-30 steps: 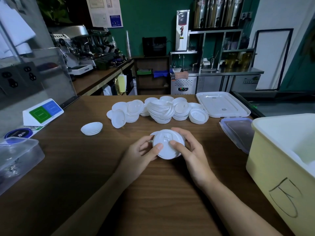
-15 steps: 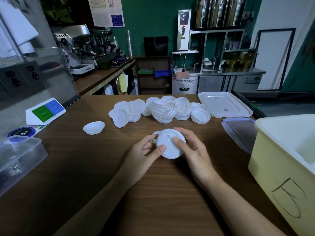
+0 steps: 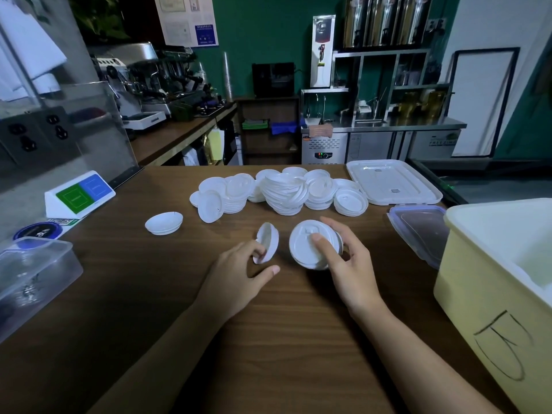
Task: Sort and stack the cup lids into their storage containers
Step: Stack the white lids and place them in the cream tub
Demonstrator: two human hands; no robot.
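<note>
Mid-counter [image 3: 125, 300]: left hand [image 3: 239, 273] pinches small lid [image 3: 268, 241], right hand [image 3: 349, 264] grips big lid [image 3: 306, 246]. Light, thin, flexy plastic; we hold at rims.

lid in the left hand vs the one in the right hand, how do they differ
The left lid looks smaller than the right lid. The left lid is turned nearly edge-on; the right lid faces the camera, showing its tab. Both are white, round plastic.

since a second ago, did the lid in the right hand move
Yes. Against the lid pile behind it, the lid in the right hand has shifted slightly right, toward the yellow bin.
</note>
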